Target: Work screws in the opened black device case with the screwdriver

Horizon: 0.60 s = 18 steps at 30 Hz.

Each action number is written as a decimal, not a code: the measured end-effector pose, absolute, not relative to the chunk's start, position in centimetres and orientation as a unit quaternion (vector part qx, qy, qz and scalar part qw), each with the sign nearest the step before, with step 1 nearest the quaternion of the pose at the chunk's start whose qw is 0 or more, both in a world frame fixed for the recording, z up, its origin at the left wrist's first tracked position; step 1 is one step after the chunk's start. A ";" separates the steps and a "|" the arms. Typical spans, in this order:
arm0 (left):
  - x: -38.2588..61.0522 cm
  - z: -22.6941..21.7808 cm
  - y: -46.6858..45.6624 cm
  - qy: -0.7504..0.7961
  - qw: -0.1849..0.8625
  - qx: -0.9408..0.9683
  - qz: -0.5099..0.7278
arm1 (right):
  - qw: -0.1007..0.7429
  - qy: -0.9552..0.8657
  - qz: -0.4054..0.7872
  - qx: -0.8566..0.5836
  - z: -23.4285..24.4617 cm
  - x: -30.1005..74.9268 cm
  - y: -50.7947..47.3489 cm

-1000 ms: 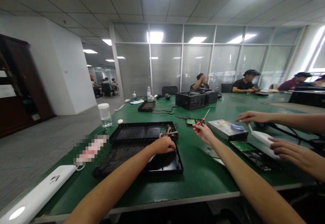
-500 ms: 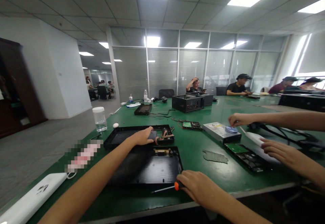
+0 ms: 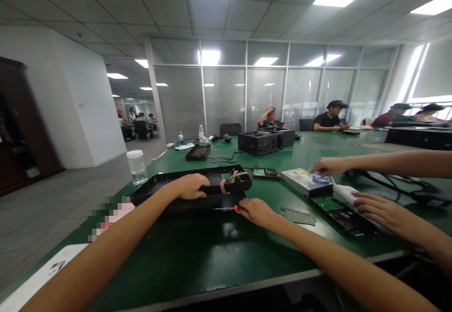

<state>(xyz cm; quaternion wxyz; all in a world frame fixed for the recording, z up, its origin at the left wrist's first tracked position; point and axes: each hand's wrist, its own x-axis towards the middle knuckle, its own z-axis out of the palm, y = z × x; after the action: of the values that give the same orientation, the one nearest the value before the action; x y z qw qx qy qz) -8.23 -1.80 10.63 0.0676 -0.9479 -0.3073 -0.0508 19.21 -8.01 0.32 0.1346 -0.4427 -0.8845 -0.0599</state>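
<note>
My left hand is closed over the near wall of a shallow black metal case. Striped ribbon cables sit in the case's right end. In front of and partly under it is a second dark panel, seen nearly edge-on; whether the two are joined I cannot tell. My right hand grips a screwdriver by its orange and black handle, the shaft pointing left. Those fingers are at the panel's right edge and seem to touch it.
Beside me a co-worker's hands are near an optical drive with blue tape and a green circuit board unit. A thin metal plate, a lidded jar and a computer case stand about.
The nearer black half has gone from lying flat in front to a spot farther back, against the other half. My right hand moved away from me with the screwdriver; the case's right end rose.
</note>
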 end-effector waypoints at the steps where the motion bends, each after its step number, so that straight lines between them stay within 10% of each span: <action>1: -8.1 11.4 -3.1 -0.305 0.073 -0.948 -0.051 | 0.149 -0.883 -0.055 -0.443 0.4 19.2 -6.4; 8: -7.8 12.1 -12.2 -0.290 0.085 -0.953 0.031 | 0.220 -0.927 0.011 -0.305 -0.4 21.9 0.2; 18: -8.2 6.7 -14.6 -0.319 0.015 -0.946 0.062 | 0.163 -0.769 -0.063 -0.615 -1.8 30.0 3.1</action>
<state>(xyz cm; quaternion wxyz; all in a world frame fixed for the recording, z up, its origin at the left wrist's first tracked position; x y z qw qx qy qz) -8.21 -14.56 6.67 0.0152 -0.9457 -0.3186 0.0624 30.00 3.13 -1.80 0.1635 -0.6147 -0.7691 -0.0630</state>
